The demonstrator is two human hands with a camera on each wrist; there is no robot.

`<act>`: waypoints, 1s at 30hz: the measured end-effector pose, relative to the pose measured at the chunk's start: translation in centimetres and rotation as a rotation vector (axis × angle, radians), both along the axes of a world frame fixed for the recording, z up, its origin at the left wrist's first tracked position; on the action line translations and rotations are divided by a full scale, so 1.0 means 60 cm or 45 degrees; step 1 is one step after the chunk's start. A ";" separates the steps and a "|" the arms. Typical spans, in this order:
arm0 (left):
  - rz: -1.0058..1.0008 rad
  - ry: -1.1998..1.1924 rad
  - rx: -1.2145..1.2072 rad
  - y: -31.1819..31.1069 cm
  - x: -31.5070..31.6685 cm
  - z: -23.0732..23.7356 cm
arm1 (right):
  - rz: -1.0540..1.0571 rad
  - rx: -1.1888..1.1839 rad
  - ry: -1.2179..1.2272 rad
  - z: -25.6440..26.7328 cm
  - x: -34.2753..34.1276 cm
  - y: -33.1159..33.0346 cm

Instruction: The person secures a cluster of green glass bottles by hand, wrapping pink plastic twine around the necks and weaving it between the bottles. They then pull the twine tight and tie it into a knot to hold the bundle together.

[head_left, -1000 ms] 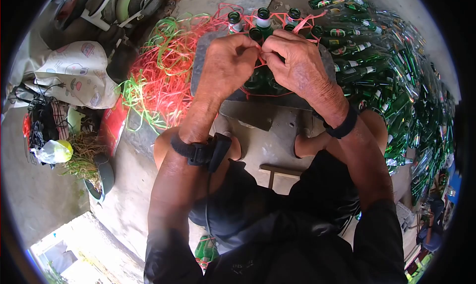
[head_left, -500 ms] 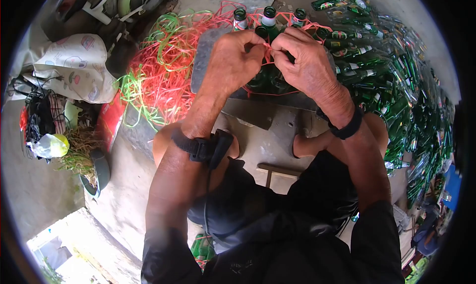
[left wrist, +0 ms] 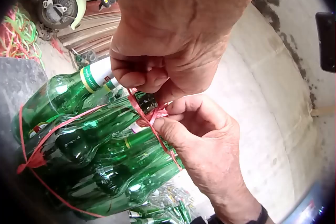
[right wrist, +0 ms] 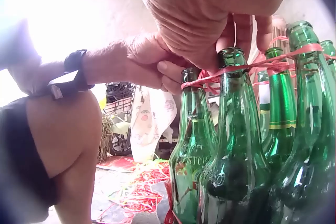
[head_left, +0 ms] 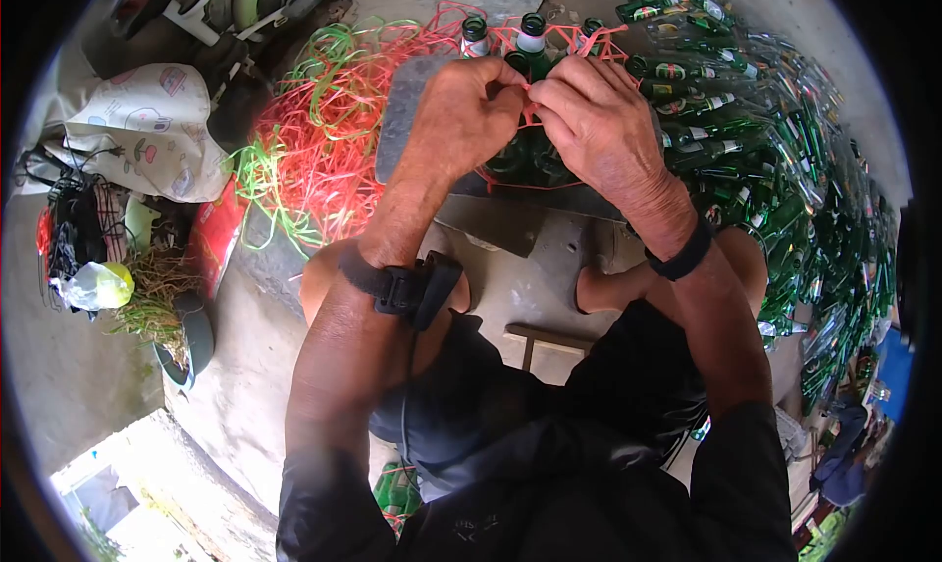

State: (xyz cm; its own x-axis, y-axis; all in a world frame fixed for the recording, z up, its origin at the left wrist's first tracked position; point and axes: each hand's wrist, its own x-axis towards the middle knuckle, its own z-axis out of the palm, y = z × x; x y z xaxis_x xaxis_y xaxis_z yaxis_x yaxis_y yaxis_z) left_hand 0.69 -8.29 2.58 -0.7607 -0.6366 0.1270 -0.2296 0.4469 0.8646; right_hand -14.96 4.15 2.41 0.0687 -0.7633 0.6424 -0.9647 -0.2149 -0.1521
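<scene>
Green glass bottles (right wrist: 236, 145) stand upright in a tight bundle on a dark slab (head_left: 397, 120). Red plastic twine (right wrist: 252, 66) runs round their necks, and another strand circles them lower down. My left hand (head_left: 466, 115) has its fingers curled at a near bottle neck, pinching the twine. Right beside it, my right hand (head_left: 603, 125) pinches a strand of the same twine between thumb and forefinger. In the left wrist view a small red knot or loop (left wrist: 155, 113) shows between the two hands, by a dark bottle mouth. The left fingertips are partly hidden there.
A tangled heap of red and green twine (head_left: 319, 150) lies left of the slab. Many loose green bottles (head_left: 775, 160) are piled along the right. A printed cloth (head_left: 147, 130), a plant pot (head_left: 191, 341) and a wheeled vehicle (head_left: 235, 7) are on the left.
The right hand has turned, its fingers now reaching further over the bottle necks, still close to the left hand. The left hand keeps its pinch. The whole head view has shifted slightly.
</scene>
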 end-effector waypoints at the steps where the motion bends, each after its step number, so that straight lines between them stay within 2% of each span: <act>1: -0.001 -0.001 0.000 -0.001 0.000 -0.003 | -0.001 0.000 -0.001 0.002 0.001 0.001; 7: 0.009 0.002 0.006 -0.003 -0.001 -0.003 | 0.028 0.025 0.045 0.003 0.006 0.002; 10: 0.009 -0.011 0.007 0.001 0.002 0.004 | 0.091 0.008 -0.115 0.000 -0.001 0.004; 12: 0.004 -0.018 0.073 0.001 0.001 0.006 | 0.203 0.099 -0.364 0.003 -0.006 0.006; 15: 0.012 0.015 0.039 -0.003 -0.002 -0.002 | 0.188 0.123 -0.389 -0.001 -0.011 0.007; 24: 0.028 -0.038 0.014 -0.003 -0.002 -0.002 | 0.002 0.034 -0.107 0.000 -0.006 0.011; 30: 0.044 -0.005 -0.023 -0.004 -0.005 -0.007 | -0.003 0.040 -0.113 -0.003 -0.007 0.014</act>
State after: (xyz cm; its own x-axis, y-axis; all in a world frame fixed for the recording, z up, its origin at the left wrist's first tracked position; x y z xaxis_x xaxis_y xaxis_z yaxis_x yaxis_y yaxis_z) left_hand 0.42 -8.56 2.14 -0.7388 -0.6601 0.1357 -0.2486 0.4542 0.8555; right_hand -15.40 5.00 2.21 0.0108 -0.7833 0.6215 -0.9476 -0.2065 -0.2439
